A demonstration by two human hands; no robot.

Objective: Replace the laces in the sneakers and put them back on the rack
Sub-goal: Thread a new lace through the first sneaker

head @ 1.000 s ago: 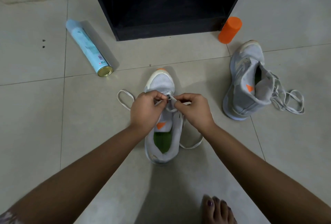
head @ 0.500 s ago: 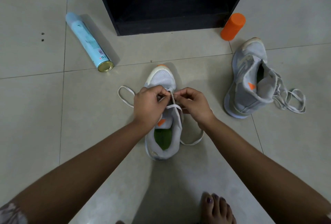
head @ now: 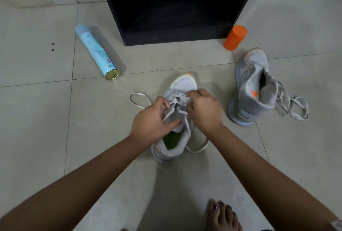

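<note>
Pale floor tiles [head: 46,119] carry the grey sneaker [head: 185,84]; left hand [head: 149,125] curls round its tongue [head: 174,117] to steady it while right hand [head: 203,110] pinches the lace [head: 196,151] for threading.

A sneaker [head: 185,86] sits at centre frame on the floor [head: 37,119], toe toward the rack [head: 175,18] at top centre. The left hand [head: 149,121] is on its left side and the right hand [head: 203,110] on its right, with the lace [head: 137,99] looping out both ways. A second sneaker [head: 248,90] lies on its side at right. A can [head: 96,51] lies upper left. A cylinder [head: 234,38] sits just beside the rack's lower right corner. A foot [head: 222,216] shows at bottom right.
</note>
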